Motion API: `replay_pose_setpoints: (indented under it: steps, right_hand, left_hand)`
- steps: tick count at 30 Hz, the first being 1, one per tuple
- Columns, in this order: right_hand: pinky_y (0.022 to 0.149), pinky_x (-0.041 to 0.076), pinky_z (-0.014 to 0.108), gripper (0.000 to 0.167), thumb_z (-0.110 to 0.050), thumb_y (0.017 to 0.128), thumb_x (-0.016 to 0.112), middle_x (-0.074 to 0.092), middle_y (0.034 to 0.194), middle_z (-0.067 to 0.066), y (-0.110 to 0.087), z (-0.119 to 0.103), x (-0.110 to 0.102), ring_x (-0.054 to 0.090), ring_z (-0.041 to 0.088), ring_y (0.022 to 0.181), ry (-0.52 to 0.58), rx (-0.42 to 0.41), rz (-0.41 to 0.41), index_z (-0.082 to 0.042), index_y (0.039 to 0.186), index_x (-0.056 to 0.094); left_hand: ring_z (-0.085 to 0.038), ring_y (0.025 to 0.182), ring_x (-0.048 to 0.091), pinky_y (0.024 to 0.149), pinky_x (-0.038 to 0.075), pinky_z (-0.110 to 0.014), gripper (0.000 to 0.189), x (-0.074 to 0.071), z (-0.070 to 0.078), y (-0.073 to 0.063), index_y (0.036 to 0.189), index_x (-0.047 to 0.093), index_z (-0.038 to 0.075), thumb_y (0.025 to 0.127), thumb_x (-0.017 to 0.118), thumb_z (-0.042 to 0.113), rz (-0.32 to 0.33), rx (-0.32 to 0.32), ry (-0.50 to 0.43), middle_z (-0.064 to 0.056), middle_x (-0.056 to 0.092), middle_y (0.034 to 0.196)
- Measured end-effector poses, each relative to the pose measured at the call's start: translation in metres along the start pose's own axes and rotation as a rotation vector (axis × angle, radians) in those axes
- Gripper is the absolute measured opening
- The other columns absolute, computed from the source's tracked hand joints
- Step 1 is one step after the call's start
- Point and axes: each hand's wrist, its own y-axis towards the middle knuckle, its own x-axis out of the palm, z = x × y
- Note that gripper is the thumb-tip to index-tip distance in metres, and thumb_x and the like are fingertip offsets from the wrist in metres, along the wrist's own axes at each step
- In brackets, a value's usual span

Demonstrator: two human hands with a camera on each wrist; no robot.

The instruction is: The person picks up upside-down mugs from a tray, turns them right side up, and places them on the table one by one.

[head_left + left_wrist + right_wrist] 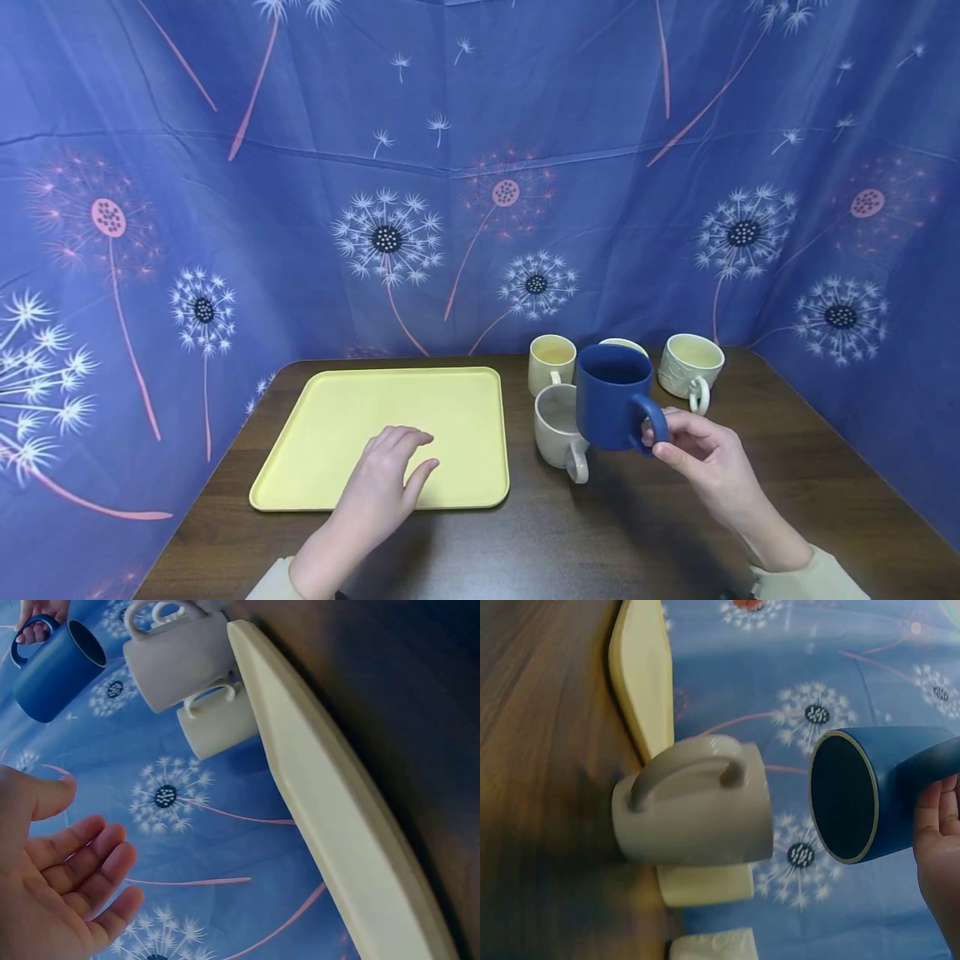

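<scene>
A dark blue mug (613, 400) hangs upright in the air, its handle gripped by my right hand (712, 471). In the right wrist view the same blue mug (885, 791) shows its dark opening, and nothing is seen inside. Just behind and left of it, a light grey mug (557, 429) stands on the table, handle toward me. My left hand (382, 475) hovers over the front part of a yellow tray (465, 442), holding nothing, its fingers loosely bent. The left wrist view shows that hand's bare palm (52, 900), apart from the tray.
A pale yellow mug (551, 362) stands behind the grey one. Another pale mug (624, 344) is mostly hidden behind the blue mug. A cream mug (690, 367) with a raised pattern stands at the back right. A blue dandelion-print cloth (450, 250) hangs around the wooden table (510, 550).
</scene>
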Motion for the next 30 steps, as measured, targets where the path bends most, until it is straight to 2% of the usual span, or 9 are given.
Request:
replay_pose_setpoints:
  steps: [7, 12, 19, 27, 30]
  right_hand:
    - [0.079, 0.051, 0.018, 0.026, 0.023, 0.082, 0.051, 0.069, 0.094, 0.0, -0.007, 0.013, -0.011, 0.064, 0.008, 0.093, 0.046, -0.01, 0.064, 0.006, 0.098, 0.063]
    - [0.08, 0.051, 0.018, 0.028, 0.024, 0.082, 0.051, 0.069, 0.095, 0.003, -0.012, 0.023, -0.019, 0.065, 0.01, 0.093, 0.074, -0.017, 0.084, 0.006, 0.1, 0.063]
    - [0.077, 0.051, 0.016, 0.026, 0.023, 0.081, 0.054, 0.07, 0.093, 0.001, -0.02, 0.033, -0.031, 0.064, 0.007, 0.091, -0.009, 0.017, 0.108, 0.007, 0.099, 0.063]
    - [0.073, 0.05, 0.015, 0.019, 0.017, 0.08, 0.062, 0.07, 0.091, -0.003, -0.027, 0.047, -0.037, 0.063, 0.004, 0.088, -0.16, 0.12, 0.149, 0.007, 0.096, 0.064]
    - [0.073, 0.05, 0.014, 0.017, 0.014, 0.081, 0.063, 0.07, 0.09, -0.004, -0.03, 0.053, -0.036, 0.063, 0.003, 0.087, -0.174, 0.162, 0.163, 0.007, 0.096, 0.065]
  left_hand:
    - [-0.019, 0.089, 0.059, 0.077, 0.047, -0.037, 0.027, 0.005, -0.005, -0.007, 0.098, 0.066, 0.008, 0.076, 0.078, 0.016, -0.039, -0.017, 0.062, -0.001, 0.065, 0.093]
    - [-0.021, 0.09, 0.06, 0.077, 0.046, -0.038, 0.027, 0.008, -0.008, -0.012, 0.098, 0.066, 0.007, 0.076, 0.078, 0.018, -0.091, -0.058, 0.095, -0.002, 0.065, 0.094]
    - [-0.022, 0.091, 0.06, 0.079, 0.047, -0.039, 0.027, 0.011, -0.012, -0.019, 0.098, 0.066, 0.007, 0.077, 0.076, 0.021, -0.142, -0.11, 0.108, -0.003, 0.065, 0.095]
    - [-0.022, 0.092, 0.06, 0.08, 0.047, -0.04, 0.028, 0.01, -0.014, -0.018, 0.1, 0.066, 0.007, 0.078, 0.076, 0.022, -0.165, -0.132, 0.11, -0.003, 0.066, 0.096]
    - [-0.022, 0.093, 0.06, 0.08, 0.047, -0.04, 0.028, 0.009, -0.013, -0.017, 0.1, 0.065, 0.007, 0.079, 0.075, 0.023, -0.175, -0.138, 0.111, -0.004, 0.065, 0.096]
